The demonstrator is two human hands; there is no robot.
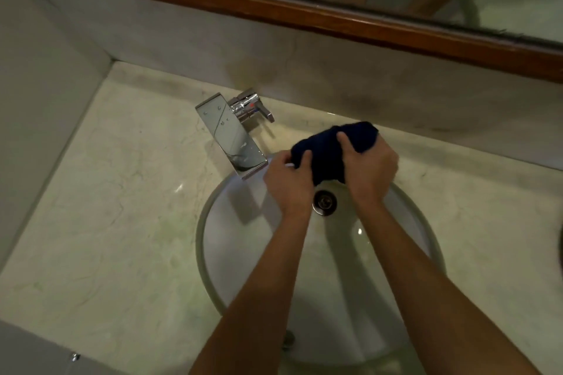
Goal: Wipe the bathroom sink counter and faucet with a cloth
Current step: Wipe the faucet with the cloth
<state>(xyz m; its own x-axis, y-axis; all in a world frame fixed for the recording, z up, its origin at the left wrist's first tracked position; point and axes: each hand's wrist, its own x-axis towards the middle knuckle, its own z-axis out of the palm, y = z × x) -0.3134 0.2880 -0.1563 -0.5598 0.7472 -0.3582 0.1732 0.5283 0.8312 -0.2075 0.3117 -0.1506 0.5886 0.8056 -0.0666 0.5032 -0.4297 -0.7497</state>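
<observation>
A dark blue cloth [329, 148] is bunched up above the far side of the round white sink basin [219, 253]. My left hand [288, 184] grips its left end and my right hand [370, 167] grips its right part, fingers curled round the fabric. The chrome faucet [227, 137], a flat rectangular spout with a lever handle [254, 105] behind it, stands just left of my left hand, with water drops on its top. Pale marble counter [122, 192] surrounds the basin.
A metal drain [325, 202] sits in the basin below the cloth. A marble backsplash [335, 76] and a side wall [39, 100] close the counter at the back and left. A wood-framed mirror [274, 9] runs along the top.
</observation>
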